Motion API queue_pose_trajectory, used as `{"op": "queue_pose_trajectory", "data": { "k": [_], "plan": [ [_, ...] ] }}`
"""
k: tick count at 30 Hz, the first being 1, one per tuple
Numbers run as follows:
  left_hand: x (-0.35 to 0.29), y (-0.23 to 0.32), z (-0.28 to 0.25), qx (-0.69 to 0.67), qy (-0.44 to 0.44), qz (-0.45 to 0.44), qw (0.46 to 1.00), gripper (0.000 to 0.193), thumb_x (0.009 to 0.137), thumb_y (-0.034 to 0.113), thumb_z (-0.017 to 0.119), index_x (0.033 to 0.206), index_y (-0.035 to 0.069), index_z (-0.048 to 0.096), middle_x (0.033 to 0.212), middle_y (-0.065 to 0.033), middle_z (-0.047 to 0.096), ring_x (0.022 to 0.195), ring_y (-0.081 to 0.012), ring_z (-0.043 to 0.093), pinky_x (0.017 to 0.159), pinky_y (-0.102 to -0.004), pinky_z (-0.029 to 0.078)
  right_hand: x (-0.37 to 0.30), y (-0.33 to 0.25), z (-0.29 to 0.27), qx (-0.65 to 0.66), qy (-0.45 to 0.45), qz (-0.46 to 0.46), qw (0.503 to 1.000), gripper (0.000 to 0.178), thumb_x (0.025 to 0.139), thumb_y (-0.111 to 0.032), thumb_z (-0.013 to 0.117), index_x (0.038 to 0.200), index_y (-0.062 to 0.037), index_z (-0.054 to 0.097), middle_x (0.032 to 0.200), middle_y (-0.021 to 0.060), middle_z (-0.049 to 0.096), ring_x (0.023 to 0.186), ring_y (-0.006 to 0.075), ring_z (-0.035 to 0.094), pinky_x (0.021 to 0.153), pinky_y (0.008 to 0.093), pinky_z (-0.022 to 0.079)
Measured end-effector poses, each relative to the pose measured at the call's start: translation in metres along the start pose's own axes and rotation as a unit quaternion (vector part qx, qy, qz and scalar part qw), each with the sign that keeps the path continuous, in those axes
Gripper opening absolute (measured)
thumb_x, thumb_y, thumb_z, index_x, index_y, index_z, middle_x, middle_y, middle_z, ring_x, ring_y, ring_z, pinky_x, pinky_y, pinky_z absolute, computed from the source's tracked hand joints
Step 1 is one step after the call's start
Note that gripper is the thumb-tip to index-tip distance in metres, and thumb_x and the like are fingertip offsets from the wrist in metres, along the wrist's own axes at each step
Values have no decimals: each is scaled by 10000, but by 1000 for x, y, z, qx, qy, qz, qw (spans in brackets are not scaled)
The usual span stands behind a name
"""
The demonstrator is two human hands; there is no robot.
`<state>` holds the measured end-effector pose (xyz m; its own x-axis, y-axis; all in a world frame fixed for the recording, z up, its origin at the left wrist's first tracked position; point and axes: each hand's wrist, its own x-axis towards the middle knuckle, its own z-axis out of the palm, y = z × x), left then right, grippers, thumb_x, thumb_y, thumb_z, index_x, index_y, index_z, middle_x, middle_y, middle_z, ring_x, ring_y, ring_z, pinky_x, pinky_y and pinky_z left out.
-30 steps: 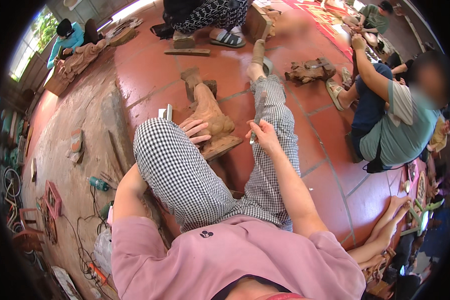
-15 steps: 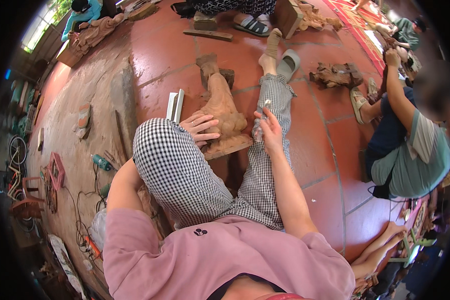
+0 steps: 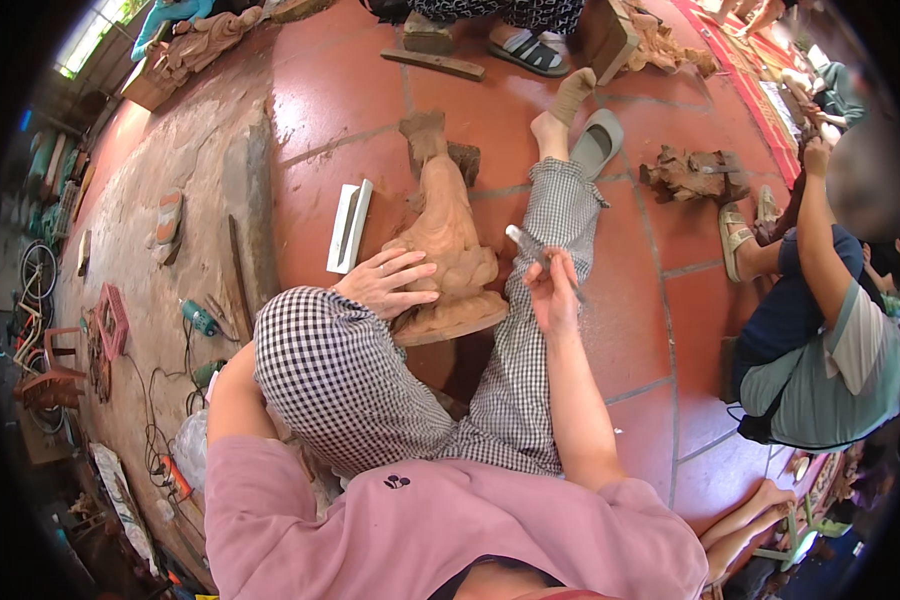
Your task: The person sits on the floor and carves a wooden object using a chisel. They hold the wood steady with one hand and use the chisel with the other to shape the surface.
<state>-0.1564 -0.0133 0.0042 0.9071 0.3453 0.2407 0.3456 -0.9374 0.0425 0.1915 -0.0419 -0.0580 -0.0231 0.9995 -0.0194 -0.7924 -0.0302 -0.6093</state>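
Note:
A brown wooden carved figure [image 3: 438, 215] lies on the floor between my legs, its broad base toward me. My left hand [image 3: 388, 284] rests on its left side near the base, fingers stretched out and slightly apart. To the right of the carving, above my right shin, my right hand [image 3: 554, 285] grips a slim greyish tool [image 3: 530, 245] between thumb and fingers. The tool has a white end pointing up and left, and a thin end sticking out below the fingers; its exact kind cannot be made out. A long white open box [image 3: 350, 228] lies left of the carving.
A wooden block [image 3: 464, 162] sits beside the carving's far end. A rough piece of wood [image 3: 692, 174] lies to the right, near a seated co-worker [image 3: 820, 330]. At left, a green power tool [image 3: 200, 317] and cables lie on a large wooden slab [image 3: 135, 300].
The tool in my right hand has turned, its white end swinging left and its thin end now showing below. My left hand stays on the carving. The view has shifted slightly.

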Motion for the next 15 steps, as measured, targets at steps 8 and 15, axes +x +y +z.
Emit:
{"op": "queue_pose_trajectory", "data": {
  "k": [8,15],
  "plan": [
    [33,-39,-74,-17,-29,113,993,676,780,205,719,1426,159,525,1445,-126,527,1363,-288,481,1109,-443,435,6,5,14,-33,56,71,995,301,1052,-200,539,1264,13,561,1027,157,724,912,198,710,818,301,606],
    [95,-1,-166,-37,-26,53,998,149,767,205,661,717,91,579,796,-67,577,846,-272,614,792,-405,505,10,6,8,-52,93,80,991,159,1042,-221,571,1018,-67,601,935,124,724,771,185,697,683,286,589]
  ]
}}
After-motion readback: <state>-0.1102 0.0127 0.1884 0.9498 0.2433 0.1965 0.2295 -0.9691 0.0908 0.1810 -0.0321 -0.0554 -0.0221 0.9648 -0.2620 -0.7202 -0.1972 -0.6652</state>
